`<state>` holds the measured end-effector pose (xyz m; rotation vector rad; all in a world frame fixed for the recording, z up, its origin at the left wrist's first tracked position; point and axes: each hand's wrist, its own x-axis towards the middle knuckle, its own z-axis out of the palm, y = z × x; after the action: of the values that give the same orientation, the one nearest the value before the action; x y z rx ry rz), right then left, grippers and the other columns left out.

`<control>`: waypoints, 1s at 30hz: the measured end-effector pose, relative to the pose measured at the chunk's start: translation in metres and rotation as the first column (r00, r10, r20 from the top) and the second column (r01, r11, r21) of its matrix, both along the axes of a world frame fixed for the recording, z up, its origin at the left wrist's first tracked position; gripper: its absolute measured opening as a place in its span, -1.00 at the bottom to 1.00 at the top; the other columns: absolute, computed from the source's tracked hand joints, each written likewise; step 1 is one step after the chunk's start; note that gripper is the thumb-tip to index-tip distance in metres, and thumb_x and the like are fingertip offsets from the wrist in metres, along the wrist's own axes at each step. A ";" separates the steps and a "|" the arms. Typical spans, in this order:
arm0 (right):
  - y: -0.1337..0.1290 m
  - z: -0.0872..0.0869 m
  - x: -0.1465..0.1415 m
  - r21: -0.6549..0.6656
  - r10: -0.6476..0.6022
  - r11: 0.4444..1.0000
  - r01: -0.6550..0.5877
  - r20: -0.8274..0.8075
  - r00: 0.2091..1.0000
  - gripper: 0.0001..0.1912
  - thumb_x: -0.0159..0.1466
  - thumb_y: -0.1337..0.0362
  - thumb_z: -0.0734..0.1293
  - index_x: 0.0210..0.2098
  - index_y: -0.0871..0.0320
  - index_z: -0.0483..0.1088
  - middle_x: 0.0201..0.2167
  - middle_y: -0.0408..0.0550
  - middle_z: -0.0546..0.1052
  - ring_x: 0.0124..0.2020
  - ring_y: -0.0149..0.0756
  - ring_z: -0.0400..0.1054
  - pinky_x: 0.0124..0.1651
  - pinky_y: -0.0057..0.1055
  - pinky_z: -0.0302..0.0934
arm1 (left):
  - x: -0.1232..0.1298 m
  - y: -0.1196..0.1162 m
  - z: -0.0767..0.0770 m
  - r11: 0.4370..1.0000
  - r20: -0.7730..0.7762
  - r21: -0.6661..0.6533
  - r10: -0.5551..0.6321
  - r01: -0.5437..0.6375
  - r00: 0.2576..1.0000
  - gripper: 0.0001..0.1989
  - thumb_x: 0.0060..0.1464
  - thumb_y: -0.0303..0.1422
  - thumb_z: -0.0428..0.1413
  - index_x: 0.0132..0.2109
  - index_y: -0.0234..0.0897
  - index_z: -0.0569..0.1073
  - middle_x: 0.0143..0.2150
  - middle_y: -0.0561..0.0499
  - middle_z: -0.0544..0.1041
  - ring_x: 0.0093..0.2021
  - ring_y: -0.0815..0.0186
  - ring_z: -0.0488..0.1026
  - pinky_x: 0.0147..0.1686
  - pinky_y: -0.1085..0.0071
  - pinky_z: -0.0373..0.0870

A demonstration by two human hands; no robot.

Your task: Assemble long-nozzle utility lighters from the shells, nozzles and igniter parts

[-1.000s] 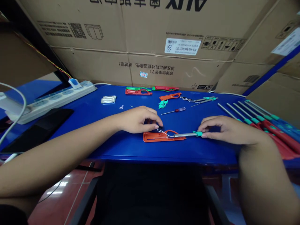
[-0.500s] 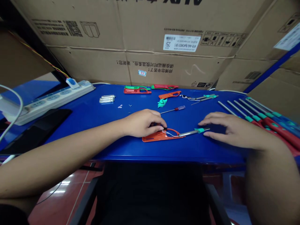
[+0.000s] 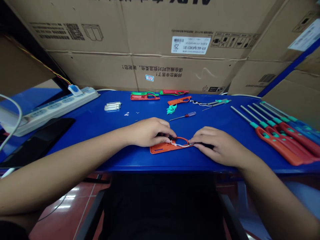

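An orange lighter half-shell (image 3: 160,149) lies flat on the blue table in front of me, its hollow side up. My left hand (image 3: 146,131) bends over it from the left, thumb and fingers pinching a small black part (image 3: 171,137). White wires (image 3: 178,145) run from there across the shell toward its right end. At that end my right hand (image 3: 217,145) has its fingertips closed on the metal lighter tube, which is mostly hidden under the hand.
Finished-looking lighters (image 3: 277,133) lie in a row on the right. Behind my hands are a screwdriver (image 3: 191,114), green plastic pieces (image 3: 171,109), another orange half-shell (image 3: 179,100), wired tubes (image 3: 217,102) and clear fuel tanks (image 3: 112,106). A power strip (image 3: 53,108) and black phone-like slab (image 3: 37,141) occupy the left.
My right hand has moved left from beyond the tube's tip and closed on the tube near the shell. My left hand stays at the black part.
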<state>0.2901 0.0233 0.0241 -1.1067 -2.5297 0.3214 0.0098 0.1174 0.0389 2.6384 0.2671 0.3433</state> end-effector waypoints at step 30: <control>-0.003 -0.008 -0.004 0.020 -0.075 0.997 0.077 -0.094 0.993 -0.71 0.39 0.30 0.25 -0.02 0.02 0.58 -0.22 -0.02 0.57 -0.18 -0.25 0.42 -0.12 -0.31 0.32 | 0.002 -0.019 0.004 0.968 -0.061 0.231 0.112 -0.095 0.992 -0.77 0.24 -0.48 0.13 -0.03 -0.26 0.62 -0.18 -0.06 0.67 -0.23 0.25 0.60 -0.21 0.36 0.52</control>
<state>0.2864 0.0201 0.0157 -1.1481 -2.3971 0.3147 0.0116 0.0984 0.0430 2.8739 0.4139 0.3288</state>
